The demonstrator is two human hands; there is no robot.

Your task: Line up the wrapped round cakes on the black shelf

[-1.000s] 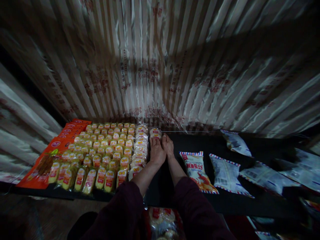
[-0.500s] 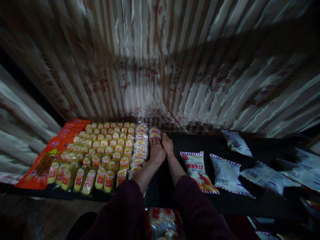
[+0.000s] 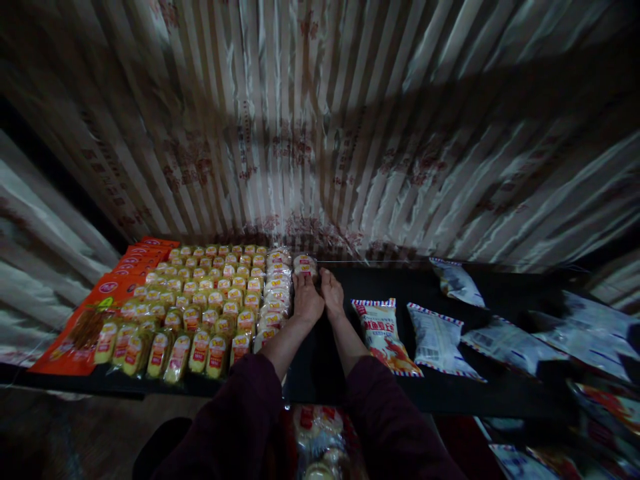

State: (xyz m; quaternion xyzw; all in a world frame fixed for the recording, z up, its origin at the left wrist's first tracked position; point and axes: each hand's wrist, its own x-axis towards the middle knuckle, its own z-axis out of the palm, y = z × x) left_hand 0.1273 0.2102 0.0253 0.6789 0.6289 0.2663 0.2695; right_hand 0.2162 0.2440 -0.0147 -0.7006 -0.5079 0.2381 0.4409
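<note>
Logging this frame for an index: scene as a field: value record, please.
left hand: fingertips at a round white wrapped cake; grip unclear
right hand: beside the left, grip unclear
left of hands: white cake column, rows of yellow wrapped cakes, orange packets
right of hands: red-and-white snack bag, several pale bags
surface: black shelf
backdrop: striped printed sheeting

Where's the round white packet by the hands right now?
Head view, slightly left of centre, toward the back of the black surface: the round white packet is at the far side of the left hand, just right of the column of white packets.
</note>
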